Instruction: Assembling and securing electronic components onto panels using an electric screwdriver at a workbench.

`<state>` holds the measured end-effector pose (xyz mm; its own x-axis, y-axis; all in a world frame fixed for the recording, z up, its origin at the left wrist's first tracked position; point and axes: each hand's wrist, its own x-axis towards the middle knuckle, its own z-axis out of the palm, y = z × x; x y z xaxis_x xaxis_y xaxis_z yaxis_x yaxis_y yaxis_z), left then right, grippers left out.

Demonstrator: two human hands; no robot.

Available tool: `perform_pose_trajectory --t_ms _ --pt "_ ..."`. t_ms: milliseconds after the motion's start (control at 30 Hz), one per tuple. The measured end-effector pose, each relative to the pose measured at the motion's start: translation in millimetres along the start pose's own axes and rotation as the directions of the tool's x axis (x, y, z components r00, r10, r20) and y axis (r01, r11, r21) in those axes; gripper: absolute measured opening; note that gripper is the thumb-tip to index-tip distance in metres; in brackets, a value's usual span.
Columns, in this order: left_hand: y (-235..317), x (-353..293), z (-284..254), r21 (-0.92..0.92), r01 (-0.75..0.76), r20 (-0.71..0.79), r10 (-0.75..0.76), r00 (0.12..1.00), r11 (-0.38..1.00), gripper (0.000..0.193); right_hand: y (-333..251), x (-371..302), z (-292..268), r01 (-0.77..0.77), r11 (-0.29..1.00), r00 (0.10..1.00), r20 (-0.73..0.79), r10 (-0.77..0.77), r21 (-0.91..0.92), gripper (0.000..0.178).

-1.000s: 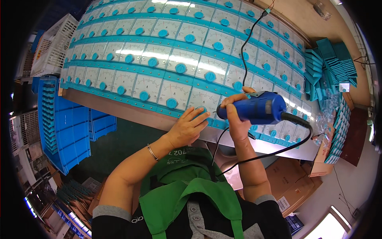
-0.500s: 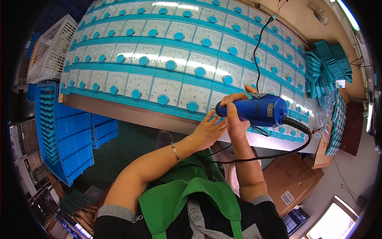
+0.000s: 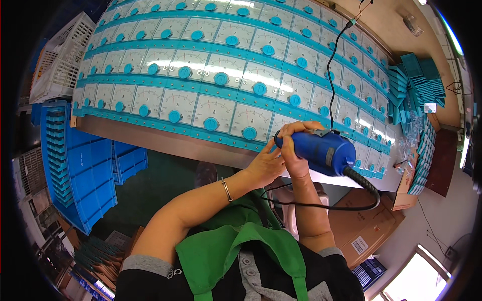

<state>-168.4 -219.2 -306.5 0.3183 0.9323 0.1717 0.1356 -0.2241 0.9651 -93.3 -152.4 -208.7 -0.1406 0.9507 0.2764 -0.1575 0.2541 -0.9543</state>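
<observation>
My right hand [image 3: 293, 150] is wrapped round a blue electric screwdriver [image 3: 321, 152], its body sloping down to the right and its front end at my fingers. Close beside that front end is my left hand [image 3: 265, 166], fingers stretched toward the near edge of the front row; their tips are partly hidden by my right hand. Beyond both hands stand rows of analog panel meters [image 3: 206, 106] with white dials, teal lower strips and round teal knobs. One front-row meter [image 3: 248, 119] sits just left of the screwdriver's front end.
A black cable [image 3: 329, 75] hangs to the screwdriver; a thicker cord [image 3: 369, 186] loops below it. Blue crates [image 3: 93, 175] and a white basket [image 3: 63, 60] stand left. Teal parts [image 3: 419, 78] are stacked right, above a cardboard box [image 3: 364, 226] lower down.
The screwdriver's rear end has swung down and toward me in my right hand. My left hand has moved slightly right, closer to its front end. The meters appear slightly shifted in view.
</observation>
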Motion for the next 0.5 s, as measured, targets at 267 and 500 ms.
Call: perform_pose_trajectory --t_ms 267,500 --pt "40 -5 -58 0.635 -0.399 0.304 0.261 0.916 0.662 0.039 -22 19 18 -0.065 0.989 0.985 -0.150 0.085 0.133 0.062" --pt "39 -26 -102 0.743 -0.155 0.083 0.140 0.987 0.651 0.036 -21 17 25 -0.109 0.992 0.985 -0.125 0.116 0.062 0.063"
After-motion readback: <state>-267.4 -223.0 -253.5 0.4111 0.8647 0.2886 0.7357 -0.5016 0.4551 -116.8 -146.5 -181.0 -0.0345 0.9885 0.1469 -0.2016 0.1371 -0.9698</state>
